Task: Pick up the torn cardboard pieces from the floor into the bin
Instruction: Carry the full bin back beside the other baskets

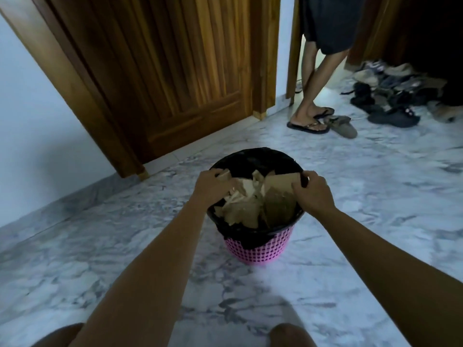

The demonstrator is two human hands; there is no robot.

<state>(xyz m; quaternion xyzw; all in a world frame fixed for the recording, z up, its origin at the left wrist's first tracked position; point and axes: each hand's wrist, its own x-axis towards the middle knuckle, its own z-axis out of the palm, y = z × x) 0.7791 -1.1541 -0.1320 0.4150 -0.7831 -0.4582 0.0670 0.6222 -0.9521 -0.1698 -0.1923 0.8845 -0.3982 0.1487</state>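
While both hands hold card at the bin [260, 249], the job looks nearly done
The torn cardboard pieces [250, 209] sit in a heap inside the pink bin, on top of its black bag [250, 159], and they poke up close to the rim. The left hand [213, 184] curls its fingers round a small piece at the left side of the rim. The right hand [314, 194] pinches the top corner of a big piece at the right side, so the two hands are apart, one on each side. I can see no card on the floor [375, 196] near the bin. I think what is left is to push these last pieces down and let go
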